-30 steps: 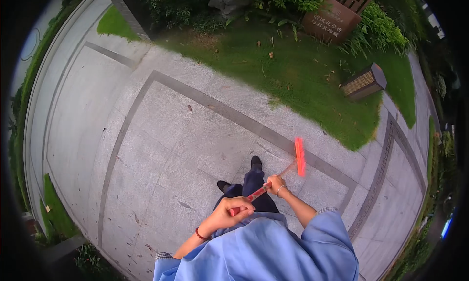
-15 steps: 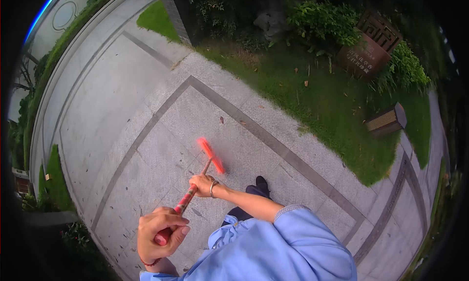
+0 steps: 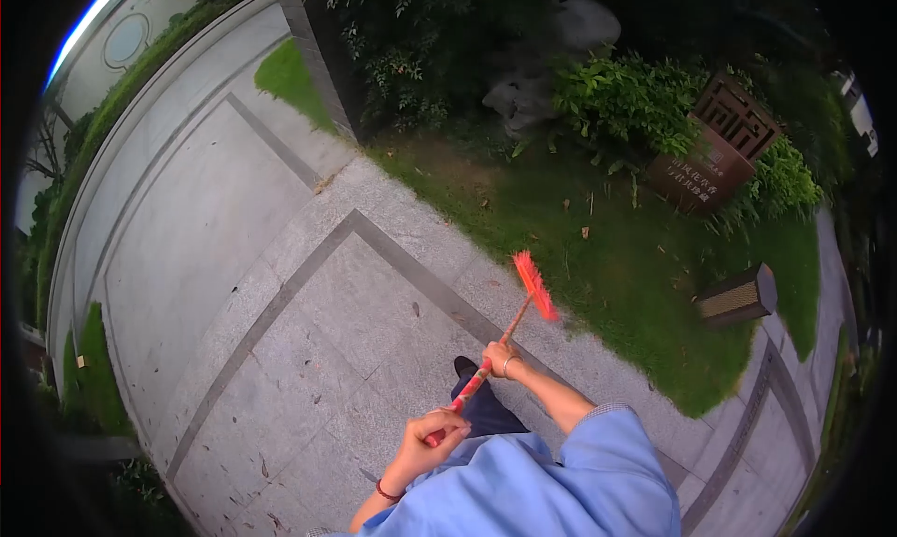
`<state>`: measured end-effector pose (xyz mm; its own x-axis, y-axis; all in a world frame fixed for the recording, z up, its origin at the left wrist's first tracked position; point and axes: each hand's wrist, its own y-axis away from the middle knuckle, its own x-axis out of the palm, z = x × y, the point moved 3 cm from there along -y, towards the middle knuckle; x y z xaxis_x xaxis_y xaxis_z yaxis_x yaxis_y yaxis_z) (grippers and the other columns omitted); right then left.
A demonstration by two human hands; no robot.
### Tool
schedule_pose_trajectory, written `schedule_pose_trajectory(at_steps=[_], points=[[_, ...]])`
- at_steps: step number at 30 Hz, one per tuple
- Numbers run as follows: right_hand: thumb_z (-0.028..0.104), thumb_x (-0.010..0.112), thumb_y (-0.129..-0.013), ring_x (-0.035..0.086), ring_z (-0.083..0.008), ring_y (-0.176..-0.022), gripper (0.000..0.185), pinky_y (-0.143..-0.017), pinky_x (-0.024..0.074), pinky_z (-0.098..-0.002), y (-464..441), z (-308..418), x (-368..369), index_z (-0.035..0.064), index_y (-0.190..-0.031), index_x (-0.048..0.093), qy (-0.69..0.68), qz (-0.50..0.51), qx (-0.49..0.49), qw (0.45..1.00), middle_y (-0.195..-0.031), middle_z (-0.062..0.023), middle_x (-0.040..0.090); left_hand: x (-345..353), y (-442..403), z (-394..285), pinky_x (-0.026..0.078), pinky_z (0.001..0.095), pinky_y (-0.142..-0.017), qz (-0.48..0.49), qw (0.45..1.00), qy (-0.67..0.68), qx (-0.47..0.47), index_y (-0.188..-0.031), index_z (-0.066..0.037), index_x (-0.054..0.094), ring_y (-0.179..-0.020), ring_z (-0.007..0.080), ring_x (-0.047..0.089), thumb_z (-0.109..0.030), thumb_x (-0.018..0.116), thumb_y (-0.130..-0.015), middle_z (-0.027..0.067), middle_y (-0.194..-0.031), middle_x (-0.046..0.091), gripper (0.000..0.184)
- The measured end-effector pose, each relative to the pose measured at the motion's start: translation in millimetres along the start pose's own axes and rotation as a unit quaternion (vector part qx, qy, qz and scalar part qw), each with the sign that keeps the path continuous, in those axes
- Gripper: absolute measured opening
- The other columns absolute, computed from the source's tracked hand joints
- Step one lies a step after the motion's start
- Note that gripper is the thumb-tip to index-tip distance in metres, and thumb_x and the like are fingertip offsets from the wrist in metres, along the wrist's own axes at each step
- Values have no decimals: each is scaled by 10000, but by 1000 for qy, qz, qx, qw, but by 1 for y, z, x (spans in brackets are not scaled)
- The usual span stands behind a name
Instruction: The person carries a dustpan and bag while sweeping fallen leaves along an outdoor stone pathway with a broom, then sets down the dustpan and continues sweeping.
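Note:
A broom with orange-red bristles point(image 3: 535, 287) and a patterned red handle point(image 3: 470, 389) slants across the view. Its head is over the pavement's edge beside the lawn. My right hand point(image 3: 503, 360) grips the handle lower down, nearer the bristles, with a bracelet at the wrist. Around the handle's top end my left hand point(image 3: 432, 441) is closed, and a dark red bracelet circles that wrist. One dark shoe point(image 3: 464, 365) shows just left of the handle.
Scattered dry leaves lie on grey stone paving point(image 3: 299, 350) with darker bands. Beyond it are a lawn point(image 3: 598, 285), a brown sign point(image 3: 703, 171), a box-shaped lamp point(image 3: 738, 295), shrubs point(image 3: 624, 103) and rocks point(image 3: 523, 98). A dark pillar point(image 3: 316, 61) stands at upper left.
Both hands and the broom have moved right and the bristles have gone from mid-pavement to the lawn's edge. Both hands keep their hold. The view has shifted, and scenery sits lower.

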<state>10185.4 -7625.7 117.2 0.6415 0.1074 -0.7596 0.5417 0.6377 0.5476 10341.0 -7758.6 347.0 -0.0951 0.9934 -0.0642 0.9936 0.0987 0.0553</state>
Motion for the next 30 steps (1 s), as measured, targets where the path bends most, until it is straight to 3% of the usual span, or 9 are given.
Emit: schedule_pose_trajectory(at_steps=[2, 5, 11, 17, 21, 23, 24, 27, 30], points=[[173, 563, -698, 578, -311, -863, 142, -731, 471, -413, -37, 16, -3, 57, -773, 598, -58, -32, -27, 997, -883, -133, 586, -23, -29, -11, 438, 261, -756, -40, 999, -18, -29, -737, -6, 605, -604, 97, 517, 29, 626, -710, 21, -596, 539, 50], [172, 567, -706, 573, -325, -832, 123, -707, 468, -422, -79, 92, -23, 64, -763, 580, -74, 6, -128, 989, -865, -139, 579, -71, -46, -56, 427, 233, -622, -123, 987, -60, -87, -726, -11, 608, -572, 91, 511, 45, 627, -688, 38, -602, 553, 71], [165, 553, -717, 572, -336, -792, 99, -666, 460, -434, -105, 184, -80, 70, -737, 538, -179, -20, -298, 937, -835, -128, 571, -92, -83, -139, 419, 266, -569, -101, 965, -243, 3, -735, -27, 612, -541, 145, 525, 19, 681, -611, 62, -580, 555, 150], [188, 543, -720, 572, -331, -779, 112, -660, 463, -428, -82, 183, -127, 79, -744, 536, -78, -5, -289, 954, -836, -110, 574, -122, -57, -153, 442, 304, -612, -138, 980, -121, 78, -730, -11, 602, -598, 195, 564, 15, 681, -611, 49, -585, 572, 145], [218, 556, -690, 584, -333, -790, 150, -678, 468, -437, -117, 113, -90, 82, -737, 599, 14, 44, -183, 982, -829, -137, 593, -125, -60, -68, 441, 298, -635, -135, 990, -25, -9, -716, 3, 591, -592, 142, 527, 22, 620, -692, 55, -635, 575, 42], [251, 569, -687, 591, -329, -794, 186, -683, 474, -430, -124, 96, -75, 78, -733, 621, 111, 114, -183, 970, -829, -151, 597, -121, -56, -32, 422, 312, -757, -150, 988, 29, -27, -709, 6, 592, -605, 128, 528, 33, 614, -702, 40, -637, 571, 36], [258, 572, -690, 593, -329, -793, 192, -681, 475, -428, -130, 106, -62, 77, -730, 625, 107, 115, -177, 972, -827, -153, 598, -122, -49, -20, 413, 319, -818, -154, 986, 58, -40, -706, 8, 593, -611, 121, 529, 39, 612, -708, 32, -638, 570, 37], [275, 584, -694, 596, -328, -793, 211, -673, 480, -425, -122, 185, -5, 71, -723, 630, 77, 127, -196, 969, -820, -158, 599, -178, 12, -28, 412, 315, -820, -191, 976, 41, -96, -712, 6, 608, -612, 112, 529, 39, 624, -689, 37, -649, 591, 43], [235, 576, -709, 591, -341, -788, 187, -662, 480, -431, -110, 300, 25, 55, -730, 619, 9, 132, -260, 957, -833, -178, 589, -228, 62, -72, 442, 286, -701, -266, 958, -45, -101, -722, 3, 614, -583, 121, 520, 44, 627, -660, 36, -572, 546, 75]])
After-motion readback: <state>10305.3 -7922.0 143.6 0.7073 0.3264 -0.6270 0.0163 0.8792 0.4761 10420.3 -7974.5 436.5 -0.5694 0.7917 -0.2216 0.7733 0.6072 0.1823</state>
